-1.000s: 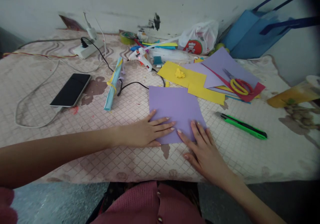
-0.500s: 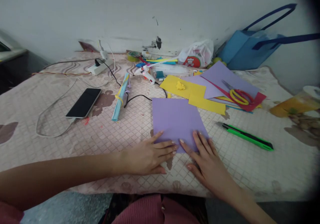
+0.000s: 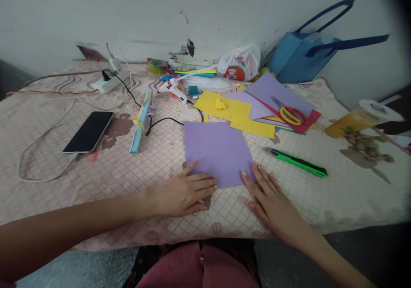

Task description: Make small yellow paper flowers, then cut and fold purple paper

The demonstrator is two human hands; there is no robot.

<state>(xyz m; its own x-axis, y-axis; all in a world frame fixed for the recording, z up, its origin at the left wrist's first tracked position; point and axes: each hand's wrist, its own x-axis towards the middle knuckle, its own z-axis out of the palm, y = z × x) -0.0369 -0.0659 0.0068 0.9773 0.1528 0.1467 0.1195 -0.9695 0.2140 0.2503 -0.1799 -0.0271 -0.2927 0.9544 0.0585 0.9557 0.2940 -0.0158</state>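
Note:
A purple sheet of paper [image 3: 216, 151] lies flat on the cloth-covered table in front of me. My left hand [image 3: 184, 193] rests with fingers stretched over its lower left part. At the lower right corner, my right hand [image 3: 272, 204] lies flat with its fingertips on the paper's edge. Right of the sheet is a green utility knife [image 3: 300, 163], its tip pointing left; neither hand touches it. Left of the sheet lies a light blue paper roll [image 3: 141, 123] with a yellow strip around it.
Scissors [image 3: 290, 115] lie on coloured papers [image 3: 279, 91] at the back right. A glue gun [image 3: 176, 90] and its black cable are behind the sheet. A phone [image 3: 89, 132] is charging at left. A drink cup [image 3: 356, 120] lies tilted at right, near a blue bag [image 3: 295, 58].
My right hand has slid outward from the middle of the paper's near edge to its right corner. The left hand stays on the paper. The whole view has shifted slightly.

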